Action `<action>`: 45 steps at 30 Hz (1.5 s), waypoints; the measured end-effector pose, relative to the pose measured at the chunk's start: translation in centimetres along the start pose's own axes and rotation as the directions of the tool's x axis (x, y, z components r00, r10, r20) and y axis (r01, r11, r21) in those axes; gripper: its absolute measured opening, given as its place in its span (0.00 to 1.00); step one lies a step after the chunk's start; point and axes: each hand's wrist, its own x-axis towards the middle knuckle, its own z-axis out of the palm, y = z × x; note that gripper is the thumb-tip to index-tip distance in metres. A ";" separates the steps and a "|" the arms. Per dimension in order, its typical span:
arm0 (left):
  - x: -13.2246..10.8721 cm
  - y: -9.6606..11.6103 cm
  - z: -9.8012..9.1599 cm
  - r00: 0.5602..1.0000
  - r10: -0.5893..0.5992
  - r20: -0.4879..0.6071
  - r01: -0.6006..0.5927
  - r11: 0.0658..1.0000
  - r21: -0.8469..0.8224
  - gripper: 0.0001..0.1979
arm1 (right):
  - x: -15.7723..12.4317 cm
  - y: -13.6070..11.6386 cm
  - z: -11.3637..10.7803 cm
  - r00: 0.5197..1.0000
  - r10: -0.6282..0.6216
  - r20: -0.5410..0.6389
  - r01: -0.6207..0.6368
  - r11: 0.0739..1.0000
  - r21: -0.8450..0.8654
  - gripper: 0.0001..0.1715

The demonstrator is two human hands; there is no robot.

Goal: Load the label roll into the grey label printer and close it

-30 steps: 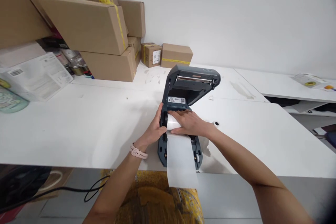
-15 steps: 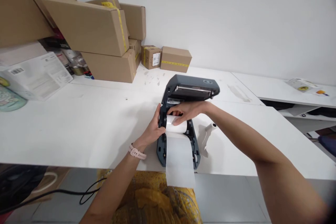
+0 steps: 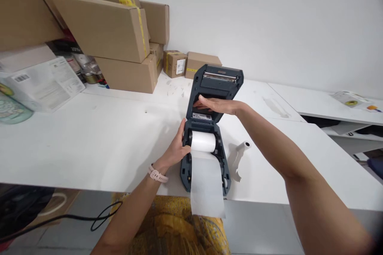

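A dark grey label printer (image 3: 186, 175) stands near the table's front edge with its lid (image 3: 217, 83) raised and leaning back. Inside it sits a white label roll (image 3: 203, 141); its paper strip (image 3: 206, 183) runs forward over the printer's front and hangs past the table edge. My left hand (image 3: 175, 149) grips the left side of the printer's base, thumb over the rim. Against or just in front of the lid's underside, my right hand (image 3: 217, 104) has its fingers stretched out, holding nothing; whether it touches the lid is hard to see.
A small white core with a curled paper piece (image 3: 243, 146) lies right of the printer. Cardboard boxes (image 3: 125, 73) are stacked at the back left, beside a white carton (image 3: 44, 83). A lower shelf unit (image 3: 344, 127) adjoins on the right. Cables (image 3: 74, 218) hang below the table.
My right hand has moved off the label roll and up to the lid's underside. The lid has swung further back, opening wider. My left hand stays on the base.
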 end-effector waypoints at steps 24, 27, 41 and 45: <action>0.2 -0.2 0.0 0.998 -0.045 -0.040 0.042 0.997 -0.065 0.61 | -3.9 1.7 5.7 0.958 -0.258 0.124 0.285 0.906 -0.313 0.67; 0.1 -0.2 0.2 0.999 -0.040 -0.030 0.036 0.994 -0.100 0.62 | -7.7 2.8 2.9 0.854 -0.514 0.079 0.519 0.848 -0.106 0.60; 0.3 0.1 0.4 0.996 -0.065 -0.065 0.063 0.997 -0.038 0.59 | -9.9 15.2 3.8 0.854 -0.012 -0.520 0.186 0.940 0.284 0.63; 0.4 0.1 0.5 0.996 -0.052 -0.072 0.050 0.998 -0.029 0.60 | -8.3 15.0 5.6 0.904 -0.017 -0.427 0.139 0.957 0.256 0.60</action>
